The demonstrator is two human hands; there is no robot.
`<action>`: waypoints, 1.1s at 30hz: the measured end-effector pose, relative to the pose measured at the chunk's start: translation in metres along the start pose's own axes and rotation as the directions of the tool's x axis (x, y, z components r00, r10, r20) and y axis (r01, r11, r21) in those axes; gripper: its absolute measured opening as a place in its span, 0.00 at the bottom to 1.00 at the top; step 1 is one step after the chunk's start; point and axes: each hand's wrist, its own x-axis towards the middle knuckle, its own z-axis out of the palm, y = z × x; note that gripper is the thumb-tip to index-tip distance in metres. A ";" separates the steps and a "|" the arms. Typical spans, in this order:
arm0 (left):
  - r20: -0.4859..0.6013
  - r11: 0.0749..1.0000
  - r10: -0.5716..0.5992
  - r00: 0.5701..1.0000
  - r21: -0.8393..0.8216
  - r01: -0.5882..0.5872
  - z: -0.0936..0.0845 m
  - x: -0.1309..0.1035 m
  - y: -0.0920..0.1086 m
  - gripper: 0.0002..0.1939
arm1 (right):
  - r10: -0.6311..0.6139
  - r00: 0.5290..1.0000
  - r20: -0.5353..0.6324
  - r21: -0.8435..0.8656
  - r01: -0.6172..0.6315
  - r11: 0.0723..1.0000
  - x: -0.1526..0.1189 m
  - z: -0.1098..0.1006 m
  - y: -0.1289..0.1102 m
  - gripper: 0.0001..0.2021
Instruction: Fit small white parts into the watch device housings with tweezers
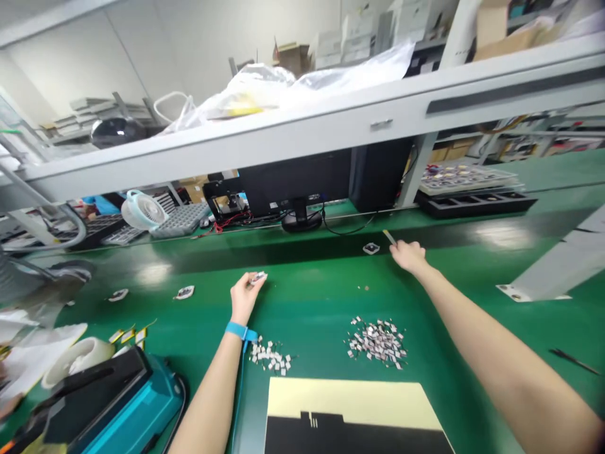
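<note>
My left hand [243, 297], with a blue wrist strap [242, 331], pinches a small white-edged part [258, 277] above the green bench. My right hand [409, 255] reaches far forward on the right, fingers closed on a thin pale strip with a yellowish end [389, 238]. Just left of it a similar white-edged part with a dark middle [371, 248] lies on the bench. Below my left wrist is a loose group of small white square pieces [271, 358]. A larger pile of such pieces with dark leads [377, 342] lies nearer the middle.
A cream and black sheet [350, 397] lies in front. Two more white-edged parts [184, 292] are at left, behind yellow-ended pieces [127, 335] and a teal-black machine [127, 403]. A monitor [297, 183] stands under the shelf [283, 139]; a metal post [553, 265] rises at right.
</note>
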 end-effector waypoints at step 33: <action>0.540 0.802 0.498 0.679 0.011 -0.597 -0.004 -0.066 0.194 0.22 | -0.730 0.541 -0.418 0.292 0.841 0.455 -0.179 -0.103 -0.129 0.16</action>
